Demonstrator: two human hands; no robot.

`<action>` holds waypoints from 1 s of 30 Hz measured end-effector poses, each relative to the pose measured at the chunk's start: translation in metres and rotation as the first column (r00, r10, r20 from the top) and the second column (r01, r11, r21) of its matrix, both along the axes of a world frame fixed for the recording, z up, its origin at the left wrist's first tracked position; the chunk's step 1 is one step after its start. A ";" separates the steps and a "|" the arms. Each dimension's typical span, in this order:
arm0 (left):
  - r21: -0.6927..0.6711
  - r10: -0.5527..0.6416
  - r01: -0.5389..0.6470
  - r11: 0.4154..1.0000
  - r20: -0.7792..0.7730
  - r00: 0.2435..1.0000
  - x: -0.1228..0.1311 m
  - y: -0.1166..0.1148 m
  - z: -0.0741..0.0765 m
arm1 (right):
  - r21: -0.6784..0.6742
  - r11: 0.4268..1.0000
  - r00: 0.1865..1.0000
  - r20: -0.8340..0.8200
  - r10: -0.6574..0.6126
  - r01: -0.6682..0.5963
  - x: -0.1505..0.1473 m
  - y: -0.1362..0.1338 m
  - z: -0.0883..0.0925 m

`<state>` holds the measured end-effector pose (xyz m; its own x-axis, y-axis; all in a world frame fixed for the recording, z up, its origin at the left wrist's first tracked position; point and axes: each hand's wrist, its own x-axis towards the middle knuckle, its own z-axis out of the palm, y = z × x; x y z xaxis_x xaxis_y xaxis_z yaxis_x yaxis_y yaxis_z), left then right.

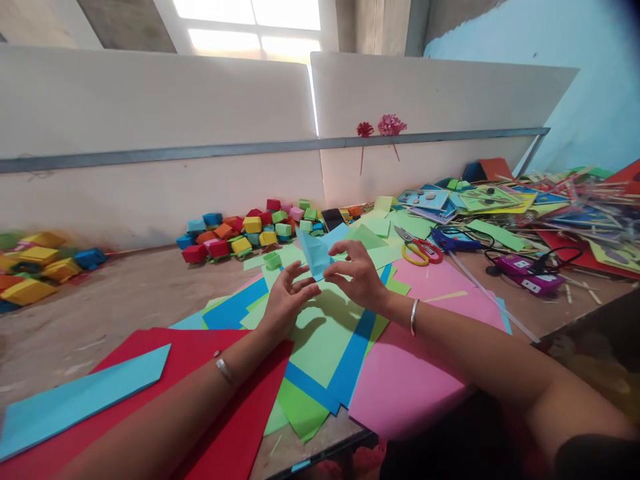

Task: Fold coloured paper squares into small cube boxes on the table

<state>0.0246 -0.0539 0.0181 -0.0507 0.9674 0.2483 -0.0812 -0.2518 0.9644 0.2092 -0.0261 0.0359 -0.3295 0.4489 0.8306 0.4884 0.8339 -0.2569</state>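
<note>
A folded piece of light blue paper (320,253) stands up between my two hands over a spread of coloured sheets. My right hand (357,275) pinches its lower right edge with thumb and fingertips. My left hand (287,299) sits just left of the paper, fingers curled and partly spread, its fingertips close to or touching the lower fold. Each wrist wears a thin silver bangle. Under the hands lie a light green sheet (325,333), blue sheets (350,363), a pink sheet (425,373) and a red sheet (220,400).
A heap of small folded paper cubes (250,230) lies behind the hands, and more cubes (40,263) lie at far left. Scissors with red and yellow handles (417,248), a purple glue gun (530,273) and paper crafts crowd the right side. White partition boards (150,133) stand at the back.
</note>
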 end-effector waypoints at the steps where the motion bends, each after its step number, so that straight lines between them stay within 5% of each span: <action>1: -0.062 -0.079 0.083 0.995 0.066 0.995 0.000 0.001 0.001 | -0.015 1.000 1.000 0.009 0.025 -0.025 0.000 0.001 -0.001; 4: -0.106 -0.222 0.233 0.967 0.110 0.969 0.000 0.000 0.004 | -0.037 0.998 0.997 0.052 0.053 -0.051 0.000 0.002 -0.004; 13: -0.168 -0.280 0.335 0.927 0.282 0.917 -0.001 0.001 -0.001 | -0.112 0.991 0.990 0.130 -0.052 0.067 0.000 0.001 -0.009; 18: -0.257 -0.367 0.476 0.841 0.376 0.851 0.000 -0.003 0.002 | -0.002 0.999 0.962 0.269 -0.050 0.052 -0.002 0.002 -0.013; 24: -0.308 -0.353 0.446 0.840 0.314 0.881 0.002 -0.002 -0.003 | 0.068 0.998 0.919 0.393 -0.017 -0.010 -0.004 -0.002 -0.012; 30: -0.311 -0.338 0.434 0.846 0.319 0.886 0.003 -0.003 -0.002 | 0.138 0.990 0.935 0.346 -0.080 0.033 -0.008 -0.005 -0.016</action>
<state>0.0281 -0.0573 0.0159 0.3340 0.9378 -0.0942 -0.3401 0.2131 0.9159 0.2009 -0.0314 0.0195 -0.5865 0.3727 0.7191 0.5751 0.8168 0.0457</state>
